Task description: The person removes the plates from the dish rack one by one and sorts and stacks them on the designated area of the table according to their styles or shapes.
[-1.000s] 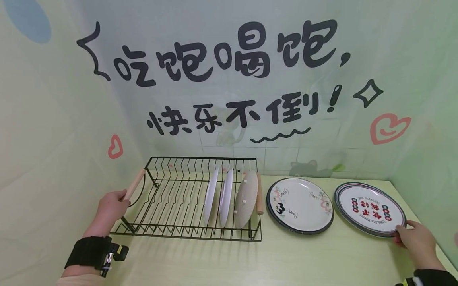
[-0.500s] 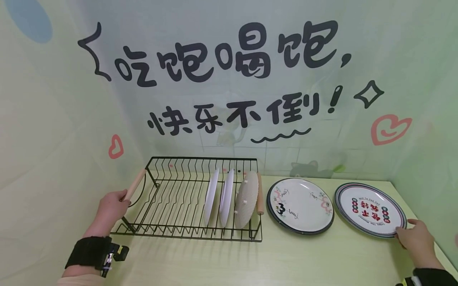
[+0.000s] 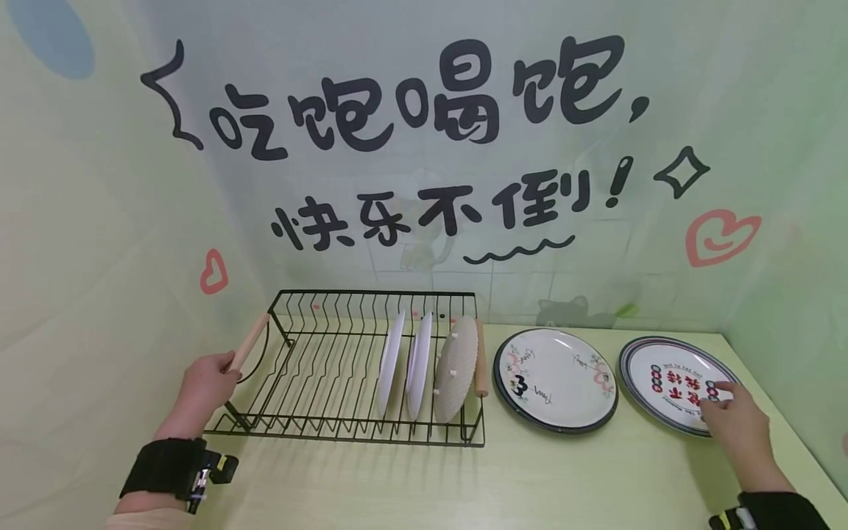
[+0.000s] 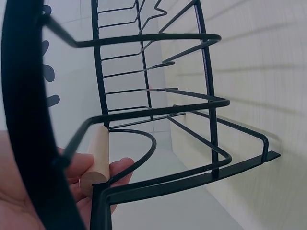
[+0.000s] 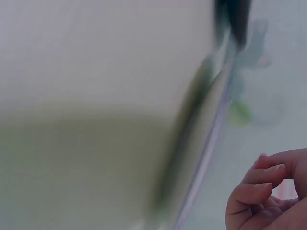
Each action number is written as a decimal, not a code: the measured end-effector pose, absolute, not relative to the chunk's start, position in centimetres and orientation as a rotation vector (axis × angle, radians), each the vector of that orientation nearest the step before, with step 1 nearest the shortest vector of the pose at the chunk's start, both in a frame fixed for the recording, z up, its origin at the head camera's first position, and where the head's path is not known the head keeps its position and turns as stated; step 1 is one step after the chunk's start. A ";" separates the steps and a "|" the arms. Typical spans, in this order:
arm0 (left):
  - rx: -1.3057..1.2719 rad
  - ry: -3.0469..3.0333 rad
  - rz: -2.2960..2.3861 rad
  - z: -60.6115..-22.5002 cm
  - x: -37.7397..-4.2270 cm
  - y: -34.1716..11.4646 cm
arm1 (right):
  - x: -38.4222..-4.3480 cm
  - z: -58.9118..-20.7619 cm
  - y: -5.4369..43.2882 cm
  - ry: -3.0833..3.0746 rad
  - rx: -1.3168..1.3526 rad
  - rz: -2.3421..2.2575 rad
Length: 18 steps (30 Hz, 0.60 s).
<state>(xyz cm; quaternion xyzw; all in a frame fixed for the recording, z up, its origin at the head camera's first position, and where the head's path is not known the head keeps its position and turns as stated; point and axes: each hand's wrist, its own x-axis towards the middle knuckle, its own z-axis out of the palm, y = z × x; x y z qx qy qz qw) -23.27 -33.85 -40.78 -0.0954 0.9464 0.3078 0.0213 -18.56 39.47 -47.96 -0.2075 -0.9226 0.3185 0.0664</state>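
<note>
At the left end of the rack (image 3: 344, 419), in the head view, the left hand (image 3: 208, 379) holds the handle (image 3: 250, 342). Upright plates (image 3: 419, 368) lean in the rack's right half. Just right of the rack lies a white plate (image 3: 556, 379); farther right is the printed plate (image 3: 676, 386), with the right hand (image 3: 737, 427) over its edge.
The left wrist view shows fingers wrapped around the handle at the rack's corner.
From the right wrist, the fingers curl loosely with nothing in them, apart from a blurred plate edge
</note>
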 end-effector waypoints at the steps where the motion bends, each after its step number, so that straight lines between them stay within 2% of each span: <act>1: -0.295 2.939 0.947 -40.8 -23.3 -33.8 | -18.6 -47.6 38.4 -2.778 -0.531 0.936; 5: -0.292 2.957 0.927 -40.8 -23.3 -33.8 | -19.2 -46.3 33.2 -2.777 -0.197 0.947; 8: -0.285 2.962 0.926 -40.8 -23.2 -33.9 | -19.6 -45.6 29.2 -2.774 -0.063 1.202; 13: -0.278 2.958 0.930 -40.9 -23.2 -34.0 | -20.0 -45.0 23.3 -2.678 0.005 1.785; 18: -0.284 2.947 0.946 -40.9 -23.1 -34.0 | -20.5 -44.9 18.8 -2.459 -0.050 2.313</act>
